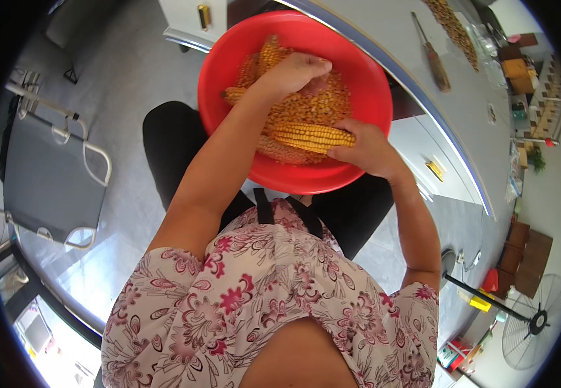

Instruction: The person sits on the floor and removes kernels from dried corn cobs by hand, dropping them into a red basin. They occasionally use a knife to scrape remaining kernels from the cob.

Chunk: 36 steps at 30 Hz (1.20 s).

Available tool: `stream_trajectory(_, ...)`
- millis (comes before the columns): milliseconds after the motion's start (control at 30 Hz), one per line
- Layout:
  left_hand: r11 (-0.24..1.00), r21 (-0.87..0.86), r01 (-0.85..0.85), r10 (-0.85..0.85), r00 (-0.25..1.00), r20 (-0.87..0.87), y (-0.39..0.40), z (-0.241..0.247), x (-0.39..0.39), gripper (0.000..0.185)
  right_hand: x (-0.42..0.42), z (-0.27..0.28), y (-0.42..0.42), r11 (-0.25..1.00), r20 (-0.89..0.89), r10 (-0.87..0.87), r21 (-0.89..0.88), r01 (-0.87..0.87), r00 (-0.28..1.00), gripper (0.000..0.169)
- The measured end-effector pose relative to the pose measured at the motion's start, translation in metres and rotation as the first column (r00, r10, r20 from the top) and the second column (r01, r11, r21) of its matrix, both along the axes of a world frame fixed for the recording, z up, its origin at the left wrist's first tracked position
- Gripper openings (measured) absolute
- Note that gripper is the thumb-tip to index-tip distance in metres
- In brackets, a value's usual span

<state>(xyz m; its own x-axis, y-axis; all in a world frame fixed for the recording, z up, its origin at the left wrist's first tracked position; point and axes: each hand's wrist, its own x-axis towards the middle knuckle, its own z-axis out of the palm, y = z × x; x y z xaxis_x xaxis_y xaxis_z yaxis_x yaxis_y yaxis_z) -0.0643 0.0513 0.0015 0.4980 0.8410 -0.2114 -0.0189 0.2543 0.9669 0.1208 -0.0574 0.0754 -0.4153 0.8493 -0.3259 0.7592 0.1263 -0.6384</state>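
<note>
A large red plastic basin stands before me, with loose yellow corn kernels heaped inside. My right hand grips the right end of a yellow corn cob, which lies lengthwise over the near part of the heap. Above the far part of the kernels is my left hand, its fingers curled and partly blurred; whether it holds anything is unclear. More cobs rest at the basin's left side, one of them pointing up, partly behind my left forearm. A reddish, stripped-looking cob lies below the held one.
A grey counter curves along the right, bearing a wooden-handled screwdriver and a strip of small brown pieces. White drawers are beneath it. A grey folding chair or cot stands left, a pedestal fan lower right.
</note>
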Motion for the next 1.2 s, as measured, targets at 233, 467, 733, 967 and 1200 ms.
stream_trajectory(233, 0.871, -0.017, 0.491, -0.481, 0.859, 0.175, -0.037, 0.010, 0.028, 0.049, 0.044, 0.055, 0.020, 0.992, -0.028, -0.122, 0.028, 0.123, 0.992, 0.041)
stream_trajectory(467, 0.838, -0.122, 0.532, -0.487, 0.830, 0.270, -0.039, 0.023, 0.026, 0.053, 0.057, 0.046, 0.029, 0.989, -0.093, -0.139, 0.044, 0.143, 0.986, 0.045)
stream_trajectory(733, 0.926, -0.343, 0.157, 0.023, 0.884, 0.467, -0.020, 0.022, 0.015, 0.050, 0.061, 0.043, 0.022, 0.904, -0.384, -0.386, 0.023, 0.426, 0.839, 0.038)
stream_trajectory(967, 0.881, -0.460, 0.107, 0.311, 0.601, 0.736, -0.031, 0.021, 0.047, 0.056, -0.005, 0.001, 0.013, 0.721, -0.248, -0.214, 0.613, 0.324, 0.945, 0.033)
stream_trajectory(1200, 0.773, -0.619, 0.136, 0.452, 0.567, 0.689, -0.009, -0.002, 0.016, 0.054, 0.041, 0.029, 0.063, 0.370, -0.045, -0.375, 0.908, 0.194, 0.926, 0.035)
